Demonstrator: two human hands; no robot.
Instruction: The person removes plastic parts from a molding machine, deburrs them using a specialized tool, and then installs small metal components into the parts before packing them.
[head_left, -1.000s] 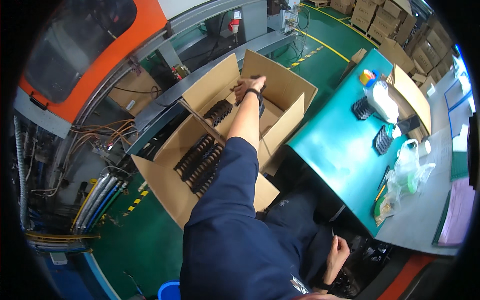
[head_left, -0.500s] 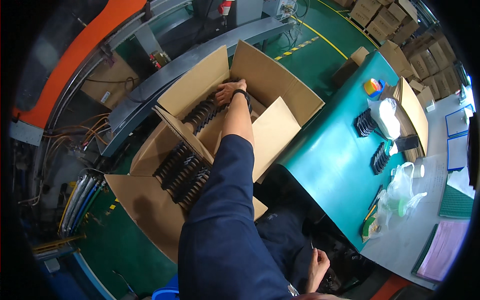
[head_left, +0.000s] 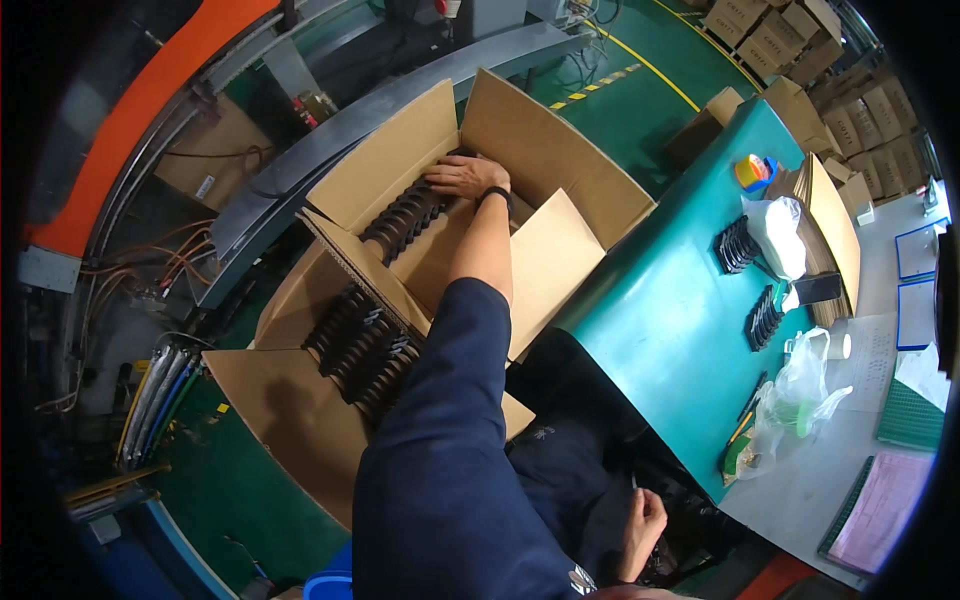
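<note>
My left hand [head_left: 468, 178] reaches into the upper open cardboard box [head_left: 560, 150], at its far end. Its fingers lie stretched out over the end of a row of black curved parts [head_left: 405, 220], which look like ribbed plastic pieces. The hand hides the parts beneath it. A lower open box [head_left: 290, 400] holds more black parts [head_left: 362, 345] in several rows. At the lower right, close to my body, my right hand [head_left: 643, 530] is closed, with a thin light-coloured piece [head_left: 634, 482] showing at its fingertips; its kind is unclear.
On the right stands a green-topped table [head_left: 640, 330] with two stacks of black parts [head_left: 735, 247], a tape roll [head_left: 750, 172], flat cardboard [head_left: 830, 230] and a clear plastic bag [head_left: 800, 395]. A grey machine rail [head_left: 400, 110] runs behind the boxes. Stacked cartons [head_left: 775, 45] stand far right.
My left hand's fingers have flattened and reach further left over the row of black parts. My right hand stays low, still closed on the thin piece.
</note>
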